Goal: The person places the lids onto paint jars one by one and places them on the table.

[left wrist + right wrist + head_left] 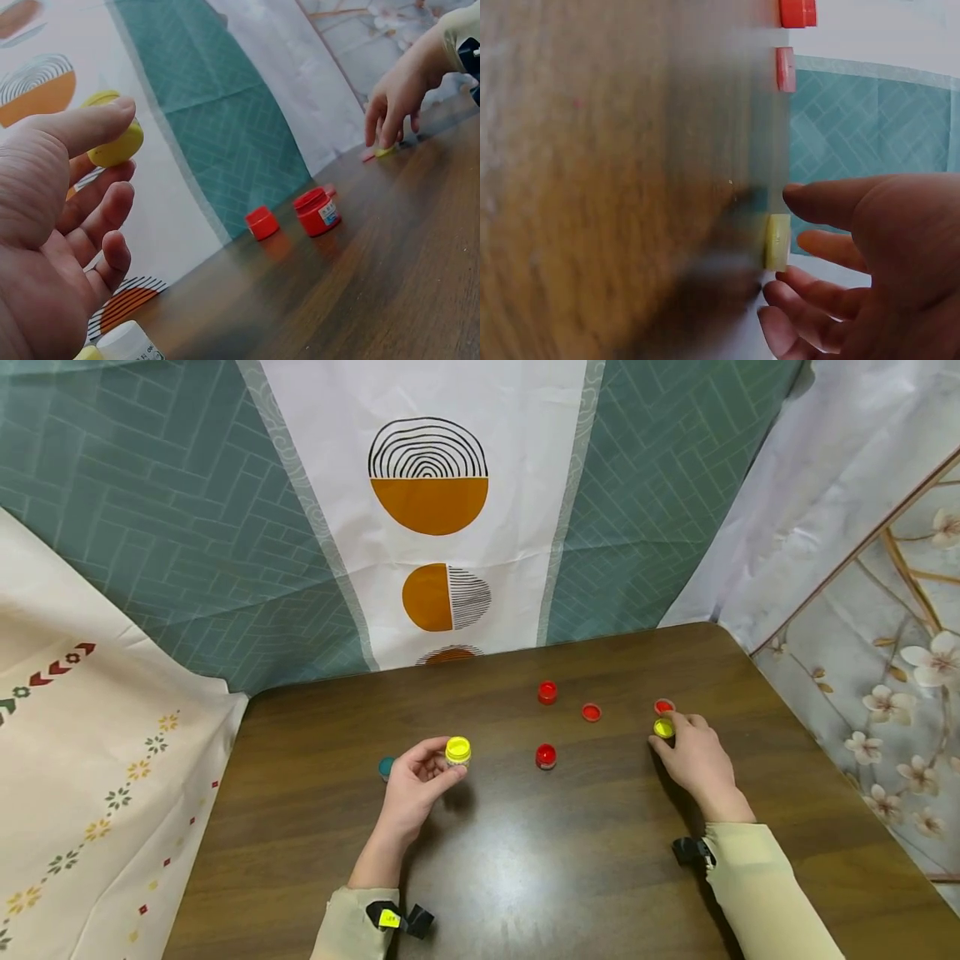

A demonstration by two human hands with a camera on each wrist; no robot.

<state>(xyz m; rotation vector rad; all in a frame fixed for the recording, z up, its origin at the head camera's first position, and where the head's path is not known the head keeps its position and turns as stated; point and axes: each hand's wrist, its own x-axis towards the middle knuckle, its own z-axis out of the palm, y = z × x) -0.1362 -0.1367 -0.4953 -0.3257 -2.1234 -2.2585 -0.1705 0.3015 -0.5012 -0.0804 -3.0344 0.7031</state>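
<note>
My left hand (411,793) pinches a small yellow paint jar (458,752) between thumb and fingers, held above the table. In the left wrist view the thumb lies over the yellow jar (116,150), while the other fingers curl loosely. At the right of the table my right hand (697,760) hovers around a yellow lid (663,728) lying flat. The right wrist view has the thumb apart from the yellow lid (778,242), with the fingertips close to its other side. Just beyond that lid lies a red lid (664,705).
Mid-table are a red jar (547,757), another red jar (547,693) farther back and a red lid (592,712). A teal-topped jar (386,767) stands beside my left hand. A white object (129,342) shows low in the left wrist view. Curtains border the table (525,877).
</note>
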